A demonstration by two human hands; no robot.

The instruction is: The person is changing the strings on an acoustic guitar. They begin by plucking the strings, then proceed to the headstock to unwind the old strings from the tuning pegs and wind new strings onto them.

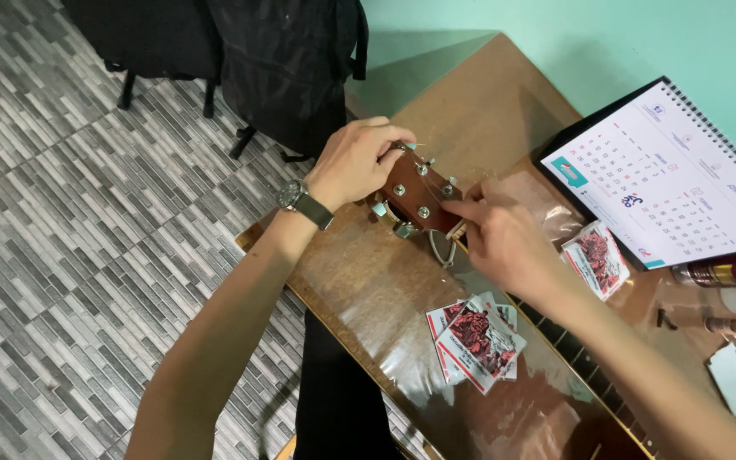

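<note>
A guitar lies along the brown table, its reddish-brown headstock (411, 183) with metal tuning posts at the table's left edge. My left hand (353, 160), a watch on its wrist, grips the headstock's upper left side at a tuning peg. Just right of it, my right hand (504, 238) pinches at the base of the headstock near the nut, its fingertips on the strings. A thin loop of string (441, 253) hangs below the headstock. The dark fretboard (585, 362) runs toward the lower right under my right forearm.
Several red-and-white string packets (474, 341) lie on the table (368, 290) near its front edge, one more packet (596, 257) beside a spiral desk calendar (662, 175). Small bottles (721, 274) stand at the far right. A black chair (287, 68) stands on the tiled floor beyond.
</note>
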